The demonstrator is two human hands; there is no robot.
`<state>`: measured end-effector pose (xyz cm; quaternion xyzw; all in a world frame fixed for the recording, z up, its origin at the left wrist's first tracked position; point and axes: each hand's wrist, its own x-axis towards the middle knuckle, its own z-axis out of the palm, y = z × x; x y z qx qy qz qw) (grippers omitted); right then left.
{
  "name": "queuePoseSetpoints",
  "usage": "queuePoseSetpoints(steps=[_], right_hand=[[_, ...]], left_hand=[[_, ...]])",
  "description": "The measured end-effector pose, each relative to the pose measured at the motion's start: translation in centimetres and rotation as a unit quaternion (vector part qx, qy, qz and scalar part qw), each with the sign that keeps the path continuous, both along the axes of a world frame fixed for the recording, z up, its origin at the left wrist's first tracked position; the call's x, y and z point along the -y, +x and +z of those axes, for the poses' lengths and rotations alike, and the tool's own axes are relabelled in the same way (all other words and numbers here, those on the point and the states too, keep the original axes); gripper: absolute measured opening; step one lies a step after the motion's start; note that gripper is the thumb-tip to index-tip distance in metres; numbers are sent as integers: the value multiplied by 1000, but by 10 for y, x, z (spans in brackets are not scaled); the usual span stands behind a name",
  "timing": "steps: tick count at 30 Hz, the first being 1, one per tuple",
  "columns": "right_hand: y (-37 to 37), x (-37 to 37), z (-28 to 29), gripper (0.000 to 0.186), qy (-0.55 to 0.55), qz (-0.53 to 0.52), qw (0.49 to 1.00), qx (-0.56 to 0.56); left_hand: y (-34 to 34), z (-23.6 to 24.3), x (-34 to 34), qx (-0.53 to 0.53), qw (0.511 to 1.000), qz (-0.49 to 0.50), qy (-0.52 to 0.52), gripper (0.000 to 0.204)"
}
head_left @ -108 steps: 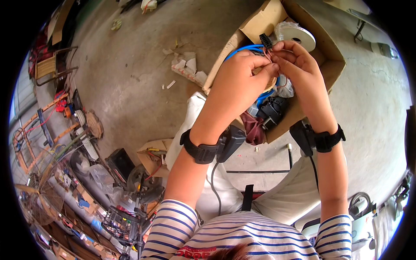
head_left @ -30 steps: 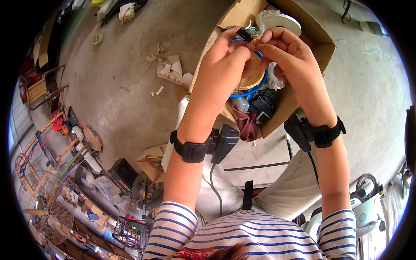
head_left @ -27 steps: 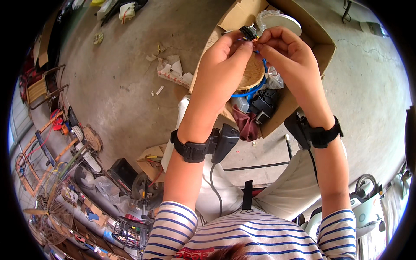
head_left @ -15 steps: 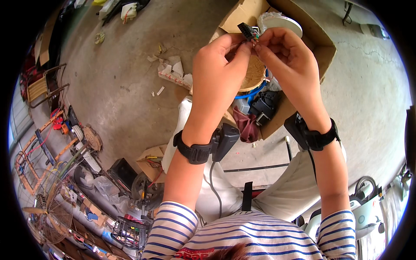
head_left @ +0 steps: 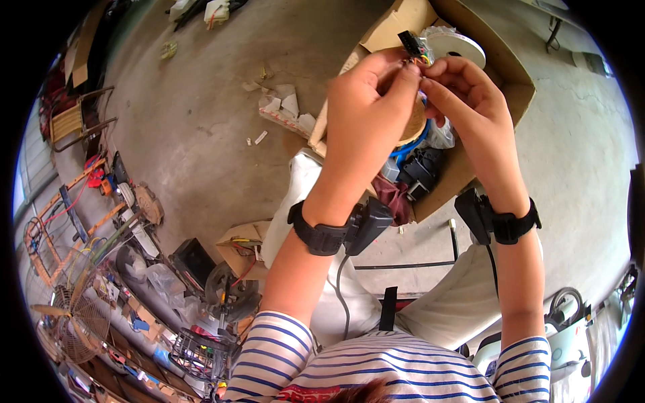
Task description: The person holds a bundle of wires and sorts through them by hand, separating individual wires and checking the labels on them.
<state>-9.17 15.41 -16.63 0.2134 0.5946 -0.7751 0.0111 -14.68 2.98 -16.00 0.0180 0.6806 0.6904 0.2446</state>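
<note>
A small black wire connector (head_left: 408, 43) with several thin coloured wires (head_left: 423, 60) stands up above my fingertips, over a cardboard box. My left hand (head_left: 376, 97) pinches it low down, between thumb and forefinger, and covers its lower end. Close on the right, my right hand (head_left: 476, 97) has thumb and forefinger pressed together at the wires, its other fingers curled. What lies right between those fingertips is mostly hidden. Each wrist wears a black strap with a black device and a cable.
Under my hands the open cardboard box (head_left: 514, 101) holds a white disc (head_left: 463, 46), a woven basket (head_left: 415, 127), a black device (head_left: 422, 168) and maroon cloth (head_left: 393, 198). Torn packaging (head_left: 282, 107) lies on the floor. At left stand a fan (head_left: 80, 322), a chair (head_left: 70, 121) and clutter.
Both hands and the connector have shifted right in the picture, as has most of the scene. The right hand's fingertips sit slightly lower beside the wires. The left hand keeps its pinch.
</note>
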Motion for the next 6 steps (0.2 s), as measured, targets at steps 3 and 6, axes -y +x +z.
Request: queuePoseSetpoints(steps=[3,6], right_hand=[[2,-2,-3,17,51,-14,999,-10],[0,-1,6,21,54,-6,996,75]], left_hand=[[4,-6,-2,-41,998,22,40,19],[4,-5,2,-65,998,6,-26,23]])
